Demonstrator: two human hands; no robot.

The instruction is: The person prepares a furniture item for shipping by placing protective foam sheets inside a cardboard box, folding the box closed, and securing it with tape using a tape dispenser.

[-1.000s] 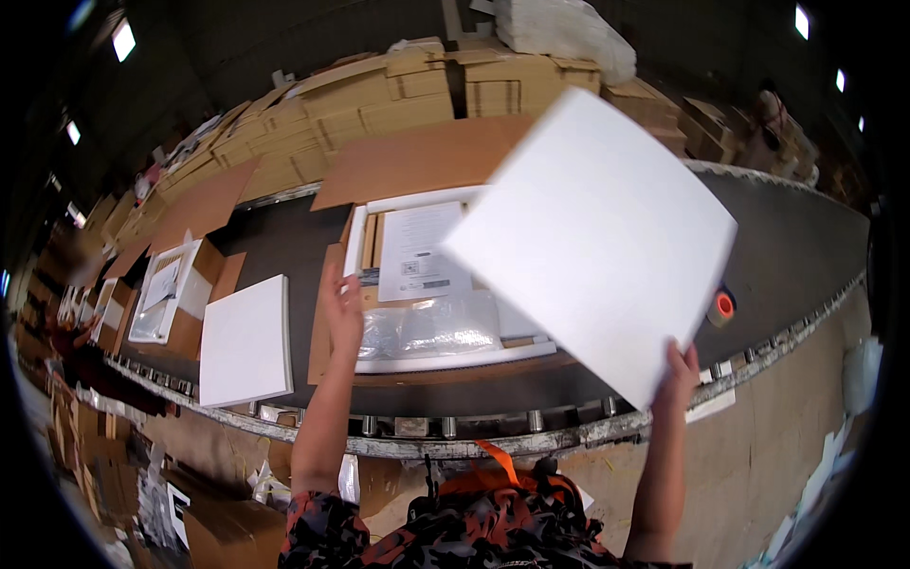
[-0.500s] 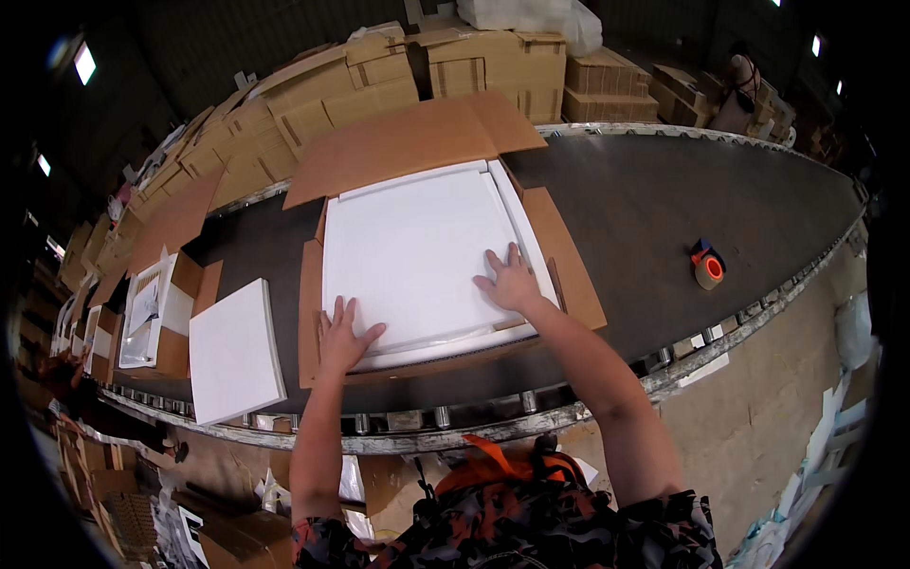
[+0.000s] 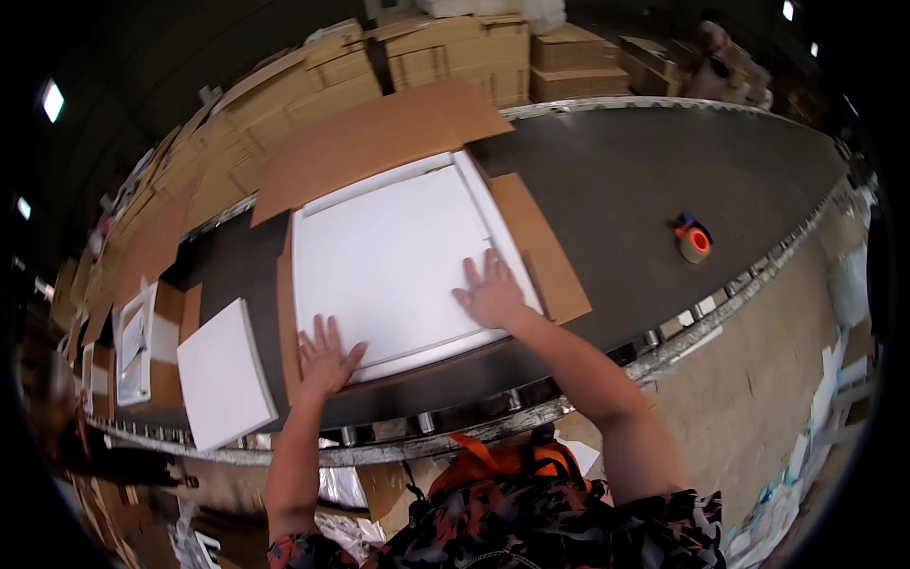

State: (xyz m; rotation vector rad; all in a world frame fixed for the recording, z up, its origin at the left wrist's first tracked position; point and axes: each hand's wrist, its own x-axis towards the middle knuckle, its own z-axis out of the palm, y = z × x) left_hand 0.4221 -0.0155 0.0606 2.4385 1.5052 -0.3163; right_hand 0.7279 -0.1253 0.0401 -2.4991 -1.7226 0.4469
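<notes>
Here, the left hand (image 3: 325,358) and right hand (image 3: 493,296) stretch forward, palms down and fingers spread, gripping nothing, on the white foam panel (image 3: 393,251) directly beneath them, inside the open cardboard box (image 3: 548,256).

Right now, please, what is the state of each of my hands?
Left hand: open, on the white panel near its near-left corner, grasping nothing.
Right hand: open, on the panel's right side, grasping nothing.

Dark conveyor belt (image 3: 616,190), open cartons (image 3: 545,251), white slab (image 3: 226,375), tape dispenser (image 3: 695,246)
</notes>
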